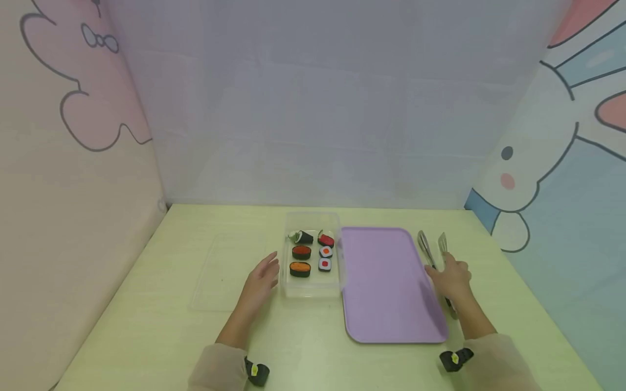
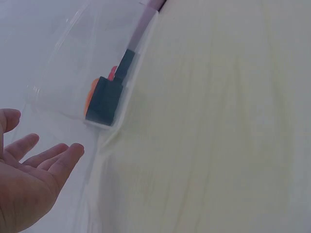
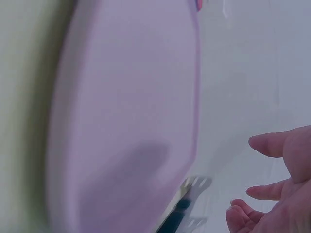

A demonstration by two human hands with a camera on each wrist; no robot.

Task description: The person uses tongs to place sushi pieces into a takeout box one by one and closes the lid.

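Note:
My left hand [image 1: 261,279] is just left of a clear plastic box [image 1: 313,290], its fingers loosely extended and a small gap showing in the left wrist view. Inside the box are several toy sushi pieces: a hand roll [image 1: 304,237], an orange-topped piece [image 1: 300,269], a red-topped piece [image 1: 301,252], another red one [image 1: 326,239] and two white rolls [image 1: 325,264]. On the right, my right hand [image 1: 452,279] hovers over metal tongs [image 1: 426,248] with dark grips, partly hiding them. Its fingers [image 3: 267,144] are spread and hold nothing in the right wrist view.
A purple tray [image 1: 386,282] lies between the box and the tongs, its left edge against the box. Left of the box a clear flat lid [image 1: 220,274] rests on the pale table [image 1: 303,347]. Printed curtains [image 1: 318,136] stand behind and at both sides.

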